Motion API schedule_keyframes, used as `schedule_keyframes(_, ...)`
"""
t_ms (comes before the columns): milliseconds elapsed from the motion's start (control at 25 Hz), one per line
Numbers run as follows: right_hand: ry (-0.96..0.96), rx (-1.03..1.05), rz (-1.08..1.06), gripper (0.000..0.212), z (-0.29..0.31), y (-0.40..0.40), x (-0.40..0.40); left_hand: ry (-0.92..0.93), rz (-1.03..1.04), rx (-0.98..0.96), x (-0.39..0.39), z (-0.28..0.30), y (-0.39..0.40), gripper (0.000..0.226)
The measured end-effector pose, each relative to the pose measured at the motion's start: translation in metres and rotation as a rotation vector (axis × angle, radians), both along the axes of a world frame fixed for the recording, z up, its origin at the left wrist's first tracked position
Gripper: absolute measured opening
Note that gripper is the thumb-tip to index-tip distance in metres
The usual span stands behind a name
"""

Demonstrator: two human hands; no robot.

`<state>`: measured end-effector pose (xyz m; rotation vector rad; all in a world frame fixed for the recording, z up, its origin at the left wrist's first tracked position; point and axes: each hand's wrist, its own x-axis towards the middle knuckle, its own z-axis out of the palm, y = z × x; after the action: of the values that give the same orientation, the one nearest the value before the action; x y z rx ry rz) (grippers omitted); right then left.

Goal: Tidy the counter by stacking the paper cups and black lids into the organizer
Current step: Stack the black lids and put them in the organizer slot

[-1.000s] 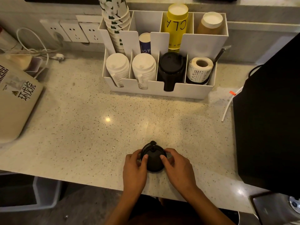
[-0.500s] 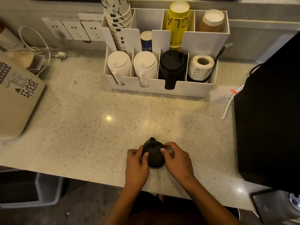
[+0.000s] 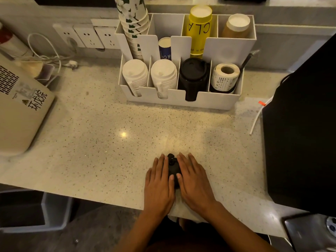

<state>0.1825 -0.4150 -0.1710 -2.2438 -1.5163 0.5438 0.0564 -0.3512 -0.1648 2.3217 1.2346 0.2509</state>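
nearest, at the front edge of the speckled counter [image 3: 101, 135]: left hand [image 3: 160, 180] and right hand [image 3: 194, 179] side by side, palms down, fingers stretched forward and held close together, pressing in from either side on a small stack of black lids [image 3: 172, 168] that stands on the stone between them. only a narrow dark strip of the lids showing between the two hands, with a little tab poking out at the far end past the fingertips; number of lids in the stack impossible to tell. thumbs meeting over the near end of the stack. off to the left, a beige machine [image 3: 20, 113] with printed characters, lying partly over the counter's left side. to the right, a large black box-shaped unit [image 3: 305, 128], with a thin white straw [image 3: 256, 120] just beside its left face. farther back, well apart from the hands, a white organizer [image 3: 181, 102] against the wall: front row, left to right, two compartments of white lids [image 3: 135, 75], one of stacked black lids [image 3: 193, 75], one with a roll of labels [image 3: 224, 78]. behind that, a tall leaning stack of green-patterned paper cups [image 3: 133, 24] in the left rear compartment, then a blue cup [image 3: 165, 49], yellow cups [image 3: 199, 30] and brown cups [image 3: 237, 26]. farthest, wall sockets [image 3: 87, 36] and a white cable [image 3: 45, 51] at back left.
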Motion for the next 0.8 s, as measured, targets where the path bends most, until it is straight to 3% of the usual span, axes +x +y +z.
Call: schedule_keyframes(800,-0.035,0.004,0.064,0.056,-0.008,0.016,0.003,0.037,-0.023,0.03,-0.003,-0.024,0.003,0.056)
